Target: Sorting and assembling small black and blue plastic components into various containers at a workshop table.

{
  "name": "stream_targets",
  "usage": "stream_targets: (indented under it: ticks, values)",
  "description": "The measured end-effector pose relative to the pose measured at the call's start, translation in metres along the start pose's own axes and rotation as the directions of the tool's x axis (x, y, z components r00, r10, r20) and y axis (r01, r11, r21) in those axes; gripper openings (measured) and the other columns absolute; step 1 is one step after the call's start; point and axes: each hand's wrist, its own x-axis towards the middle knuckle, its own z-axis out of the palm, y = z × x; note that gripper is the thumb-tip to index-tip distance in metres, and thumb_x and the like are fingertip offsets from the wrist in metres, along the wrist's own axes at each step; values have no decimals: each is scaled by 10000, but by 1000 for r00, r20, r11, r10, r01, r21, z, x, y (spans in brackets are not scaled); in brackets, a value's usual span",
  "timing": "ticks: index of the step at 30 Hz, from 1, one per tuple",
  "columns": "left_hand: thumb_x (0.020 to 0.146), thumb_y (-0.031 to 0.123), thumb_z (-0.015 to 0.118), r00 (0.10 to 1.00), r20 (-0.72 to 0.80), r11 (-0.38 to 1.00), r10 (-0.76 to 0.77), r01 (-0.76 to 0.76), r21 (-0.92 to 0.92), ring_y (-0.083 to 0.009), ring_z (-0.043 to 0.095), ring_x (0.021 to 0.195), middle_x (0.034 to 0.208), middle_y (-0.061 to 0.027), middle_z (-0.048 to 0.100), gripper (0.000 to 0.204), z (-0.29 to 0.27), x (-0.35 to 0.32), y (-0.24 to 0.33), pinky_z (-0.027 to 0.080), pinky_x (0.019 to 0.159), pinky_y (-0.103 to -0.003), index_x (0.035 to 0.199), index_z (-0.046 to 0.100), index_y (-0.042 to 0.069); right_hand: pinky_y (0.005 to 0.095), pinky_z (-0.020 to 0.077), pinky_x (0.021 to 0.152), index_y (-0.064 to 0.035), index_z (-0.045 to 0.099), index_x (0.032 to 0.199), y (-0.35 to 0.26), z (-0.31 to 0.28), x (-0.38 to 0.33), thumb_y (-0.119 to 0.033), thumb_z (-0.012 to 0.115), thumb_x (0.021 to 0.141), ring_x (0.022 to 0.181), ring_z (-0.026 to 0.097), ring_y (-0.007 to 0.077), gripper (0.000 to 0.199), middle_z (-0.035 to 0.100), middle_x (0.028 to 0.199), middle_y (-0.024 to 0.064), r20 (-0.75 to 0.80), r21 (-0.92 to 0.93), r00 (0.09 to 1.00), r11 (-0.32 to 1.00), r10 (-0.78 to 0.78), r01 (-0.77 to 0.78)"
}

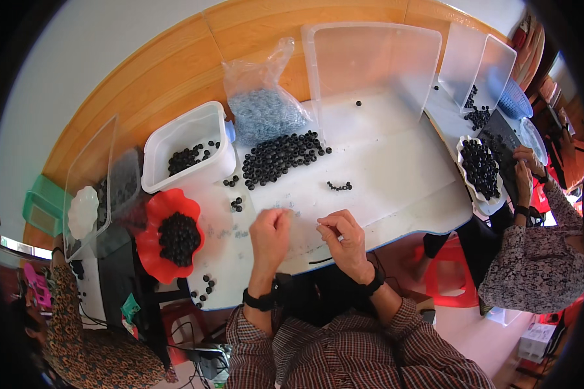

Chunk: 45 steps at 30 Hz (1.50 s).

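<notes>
Black beads (282, 157) lie heaped on the white table (402, 188), well beyond both hands. Left hand (270, 235) is curled shut, fingertips pinched; whatever it grips is too small to make out. Right hand (345, 241) is also curled, pinching something tiny, seemingly a thin dark cord (320, 261). A red dish (156, 253) of beads sits left, beside a white tub (188, 146). A clear bag (264, 107) of bluish beads stands behind the heap. A short strung row (339, 187) lies ahead, unobstructed.

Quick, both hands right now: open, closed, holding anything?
Left hand: curled closed over the white table; what it holds cannot be told.
Right hand: fingers pinched together; anything held is too small to see.
</notes>
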Motion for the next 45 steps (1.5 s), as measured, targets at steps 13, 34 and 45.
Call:
stream_targets:
  ticks: [13,34,45]
  values:
    - [857,74,619,974,-145,918,172,-105,383,-336,606,844,901,-177,641,156,3,94,-13,482,755,-428,991,663,7,272,464,517,3,639,907,6,1,4,22,678,821,594,561,153,96,584,860,93,-53,-72,997,996,-63,59]
    - [930,31,590,918,333,607,-215,393,-691,-182,669,820,984,-109,665,170,-3,57,29,574,777,-306,1075,647,-35,276,475,528,-13,637,919,8,0,3,17,675,823,606,572,162,107,583,868,93,-42,-87,998,995,-54,51]
    - [976,90,535,861,477,122,-178,500,-857,-181,690,856,987,-143,673,216,2,-7,39,592,788,-285,1123,595,-58,259,475,537,-18,638,920,6,-1,2,12,687,820,639,586,148,115,591,870,81,-63,-38,998,999,-32,30]
